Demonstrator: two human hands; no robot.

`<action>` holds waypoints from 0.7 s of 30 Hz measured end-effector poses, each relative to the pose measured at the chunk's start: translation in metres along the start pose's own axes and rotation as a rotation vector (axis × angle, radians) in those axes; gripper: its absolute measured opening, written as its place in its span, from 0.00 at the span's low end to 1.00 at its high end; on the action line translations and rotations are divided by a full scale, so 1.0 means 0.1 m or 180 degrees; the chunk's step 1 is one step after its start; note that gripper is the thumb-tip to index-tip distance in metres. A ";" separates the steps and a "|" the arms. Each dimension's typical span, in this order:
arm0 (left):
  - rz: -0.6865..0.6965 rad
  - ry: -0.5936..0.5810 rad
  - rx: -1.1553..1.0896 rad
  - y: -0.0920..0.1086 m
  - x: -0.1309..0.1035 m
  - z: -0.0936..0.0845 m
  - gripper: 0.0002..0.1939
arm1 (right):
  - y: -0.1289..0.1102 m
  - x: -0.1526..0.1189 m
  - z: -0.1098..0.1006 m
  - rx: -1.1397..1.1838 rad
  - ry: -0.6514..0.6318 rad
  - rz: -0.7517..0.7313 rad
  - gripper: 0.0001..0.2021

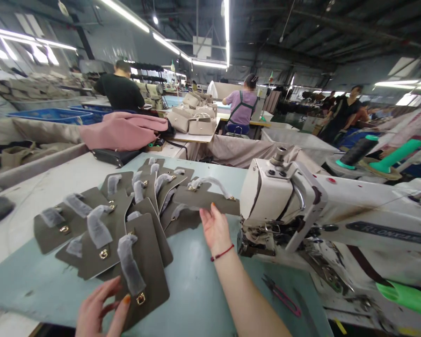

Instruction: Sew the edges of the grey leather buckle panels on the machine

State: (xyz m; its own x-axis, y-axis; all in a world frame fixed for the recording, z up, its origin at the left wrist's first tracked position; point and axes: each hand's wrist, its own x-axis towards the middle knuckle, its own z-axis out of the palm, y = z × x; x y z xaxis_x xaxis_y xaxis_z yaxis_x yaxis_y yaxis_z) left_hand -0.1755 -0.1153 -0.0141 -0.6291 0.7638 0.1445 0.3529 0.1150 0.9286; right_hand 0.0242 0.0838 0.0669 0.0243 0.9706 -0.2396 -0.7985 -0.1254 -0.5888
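Note:
Several dark olive-grey bag flap panels with handles in translucent wrapping and gold hardware lie overlapped on the table. My left hand (100, 309) is at the lower left, beside the nearest flap panel (152, 262); its thumb overlaps that panel's edge, and a gap shows between thumb and fingers. Farther forward, my right hand (215, 229) has its fingers extended at the near edge of another flap panel (210, 199). Its fingertips appear to touch this panel without closing round it. A red cord bracelet (222, 253) circles the right wrist.
A white sewing machine (277, 201) stands close to my right forearm. Pink-handled thread snips (282, 295) lie on the blue-green table surface (192, 276). Behind are a pink cover (122, 131), finished beige bags (199, 124) and thread cones (358, 152). Other people are farther back.

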 end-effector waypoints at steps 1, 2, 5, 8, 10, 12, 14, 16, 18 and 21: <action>0.0202 0.0018 0.0269 0.01 0.08 0.01 0.33 | -0.02 0.09 0.01 -0.0016 0.0075 -0.0034 0.04; 0.0253 -0.0028 0.0436 0.02 0.15 0.03 0.35 | -0.03 0.17 0.01 -0.0046 0.0141 -0.0047 0.04; -0.0131 -0.0449 0.0204 0.10 0.33 0.12 0.34 | -0.06 0.20 -0.06 -0.0234 0.0102 0.0061 0.02; -0.0411 -0.0642 -0.0083 0.22 0.41 0.22 0.26 | -0.02 -0.12 -0.28 -0.0577 -0.0102 0.0363 0.09; -0.0477 -0.0634 -0.0331 0.34 0.39 0.25 0.22 | 0.05 -0.46 -0.51 -0.0849 -0.0248 0.0594 0.14; -0.0553 -0.0711 -0.0764 0.47 0.28 0.28 0.20 | 0.14 -0.79 -0.75 -0.1384 -0.0429 0.0766 0.18; -0.0689 -0.0889 -0.1134 0.60 0.09 0.33 0.19 | 0.25 -1.07 -0.96 -0.1804 -0.0533 0.0802 0.24; -0.0835 -0.1055 -0.1346 0.72 -0.16 0.40 0.19 | 0.34 -1.27 -1.09 -0.1874 -0.0557 0.0690 0.28; -0.0908 -0.1197 -0.1447 0.81 -0.43 0.48 0.18 | 0.35 -1.41 -1.14 -0.1936 -0.0605 0.0528 0.28; -0.0750 -0.1432 -0.1392 0.83 -0.74 0.58 0.17 | 0.23 -1.57 -1.14 -0.2225 -0.0636 0.0271 0.25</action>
State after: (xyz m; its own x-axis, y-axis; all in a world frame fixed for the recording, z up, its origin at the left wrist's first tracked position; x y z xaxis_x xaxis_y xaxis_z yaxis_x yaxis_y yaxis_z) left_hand -0.0597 -0.1258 0.0325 -0.2714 0.9511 -0.1477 -0.1313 0.1154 0.9846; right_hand 0.0705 -0.0951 0.0031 -0.1842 0.9623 -0.2003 -0.2205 -0.2391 -0.9456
